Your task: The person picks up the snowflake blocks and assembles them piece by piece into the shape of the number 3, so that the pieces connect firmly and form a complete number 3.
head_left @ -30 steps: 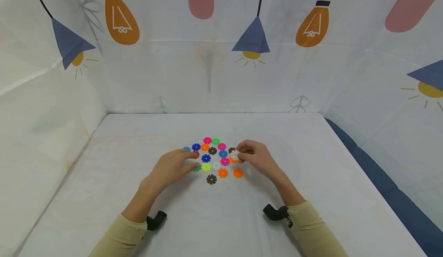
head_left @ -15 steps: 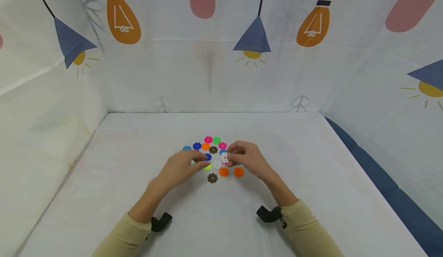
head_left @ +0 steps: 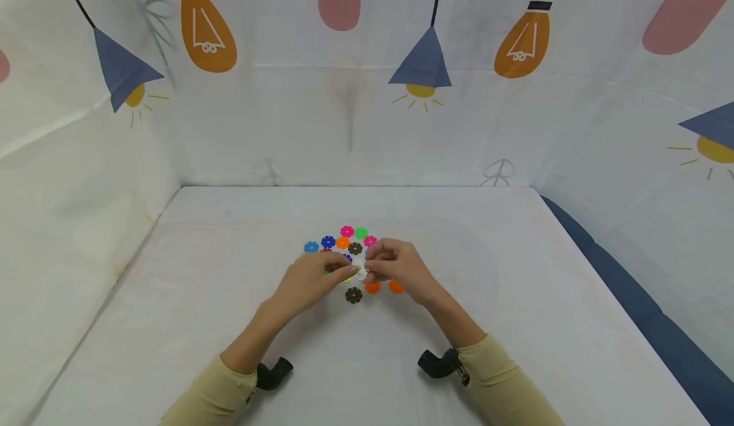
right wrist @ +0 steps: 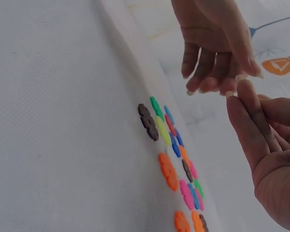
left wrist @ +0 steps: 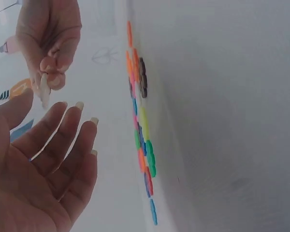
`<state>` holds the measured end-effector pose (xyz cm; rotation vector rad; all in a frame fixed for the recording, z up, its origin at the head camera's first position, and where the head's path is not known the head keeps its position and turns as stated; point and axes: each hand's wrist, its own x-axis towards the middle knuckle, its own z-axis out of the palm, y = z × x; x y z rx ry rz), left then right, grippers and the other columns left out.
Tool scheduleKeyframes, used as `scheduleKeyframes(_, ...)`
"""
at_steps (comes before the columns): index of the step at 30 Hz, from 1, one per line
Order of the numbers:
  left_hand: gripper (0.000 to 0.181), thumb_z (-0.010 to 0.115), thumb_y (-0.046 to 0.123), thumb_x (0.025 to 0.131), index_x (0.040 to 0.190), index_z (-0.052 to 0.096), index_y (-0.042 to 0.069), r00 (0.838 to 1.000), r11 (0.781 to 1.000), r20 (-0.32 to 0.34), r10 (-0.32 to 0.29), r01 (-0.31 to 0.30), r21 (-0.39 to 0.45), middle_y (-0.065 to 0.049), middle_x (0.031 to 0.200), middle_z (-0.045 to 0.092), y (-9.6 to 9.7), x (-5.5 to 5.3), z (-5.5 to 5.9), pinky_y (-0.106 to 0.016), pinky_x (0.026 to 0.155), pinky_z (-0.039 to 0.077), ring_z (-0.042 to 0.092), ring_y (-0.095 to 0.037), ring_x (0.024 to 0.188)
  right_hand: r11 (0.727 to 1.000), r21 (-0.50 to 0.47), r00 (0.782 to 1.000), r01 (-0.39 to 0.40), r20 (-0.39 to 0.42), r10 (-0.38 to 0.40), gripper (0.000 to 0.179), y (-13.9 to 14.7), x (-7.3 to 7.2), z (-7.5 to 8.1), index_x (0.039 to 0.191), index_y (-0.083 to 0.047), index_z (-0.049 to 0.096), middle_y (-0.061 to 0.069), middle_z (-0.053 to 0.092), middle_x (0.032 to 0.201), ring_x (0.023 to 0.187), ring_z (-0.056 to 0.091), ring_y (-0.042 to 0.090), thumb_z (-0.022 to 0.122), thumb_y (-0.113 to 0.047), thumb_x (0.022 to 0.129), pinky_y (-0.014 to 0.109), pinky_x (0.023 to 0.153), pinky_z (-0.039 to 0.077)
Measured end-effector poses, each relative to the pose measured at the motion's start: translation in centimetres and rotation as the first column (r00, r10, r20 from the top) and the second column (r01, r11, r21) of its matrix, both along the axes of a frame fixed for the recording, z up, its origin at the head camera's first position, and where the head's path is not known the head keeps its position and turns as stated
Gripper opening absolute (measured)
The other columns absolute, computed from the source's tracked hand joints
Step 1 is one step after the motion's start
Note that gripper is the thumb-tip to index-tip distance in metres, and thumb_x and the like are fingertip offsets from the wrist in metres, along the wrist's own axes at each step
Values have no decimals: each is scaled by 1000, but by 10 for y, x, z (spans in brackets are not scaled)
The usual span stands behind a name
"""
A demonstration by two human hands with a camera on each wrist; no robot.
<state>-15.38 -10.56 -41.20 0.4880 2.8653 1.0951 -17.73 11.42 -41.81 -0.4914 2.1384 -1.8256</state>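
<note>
Right hand, pinching a white disc, has moved nearer the relaxed, open-fingered left hand

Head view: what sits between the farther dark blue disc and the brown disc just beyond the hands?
An orange disc sits between the dark blue disc and the brown disc; the head view shows it.
</note>
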Motion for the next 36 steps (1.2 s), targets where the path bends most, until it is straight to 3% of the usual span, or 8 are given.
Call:
scheduleKeyframes(6,24,68,44,92,93,75,21,991,993,132,10,-26,114,11,84,70,1,1,1,-30,68,50,62,-11,79,999,-47,1000,-25,-12,24,19,-4,3,-4,100,3,61,11,73,80,75,75,22,68,-14,94,37,78,62)
scheduleKeyframes(13,29,64,38,95,84,73,13,982,984,189,-11,-23,178,4,79,69,0,-3,-3,-31,63,42,57,-16,75,996,-68,998,-64,-5,63,20,-5,6,-5,104,5,61,13,73,83,77,74,21,66,-12,94,44,80,61)
scheduleKeyframes(16,30,64,38,95,83,73,12,979,981,206,-5,-35,193,4,78,69,-1,-3,-3,-31,66,43,58,-17,78,996,-47,997,-74,-3,74,24,-4,6,-5,106,8,60,14,73,84,78,74,22,66,-12,95,40,80,62)
scheduleKeyframes(19,32,63,39,95,82,74,12,977,978,215,8,-52,202,4,78,69,-1,-4,-3,-31,67,43,58,-17,81,997,15,998,-69,-7,70,25,-2,4,-4,109,9,61,17,73,88,80,74,24,65,-12,95,39,80,61)
scheduleKeyframes(23,31,63,39,95,83,74,13,974,975,226,24,-74,212,4,79,70,-2,-4,-3,-32,69,44,59,-17,84,985,168,998,-43,-46,51,23,5,1,-1,109,3,64,13,72,95,83,73,24,66,-13,94,41,81,60)
scheduleKeyframes(28,30,65,39,95,80,73,14,973,970,229,29,-83,228,3,78,70,-2,-5,-4,-31,71,45,60,-18,85,935,355,994,-1,-101,40,19,17,-2,2,106,-7,70,3,70,97,89,67,20,69,-18,91,38,79,58)
scheduleKeyframes(36,32,66,40,94,83,74,12,972,967,232,36,-92,237,3,77,70,-2,-6,-6,-32,69,44,61,-21,84,866,500,995,5,-85,44,28,33,-7,10,113,-6,69,4,71,103,96,63,20,72,-17,88,31,79,54)
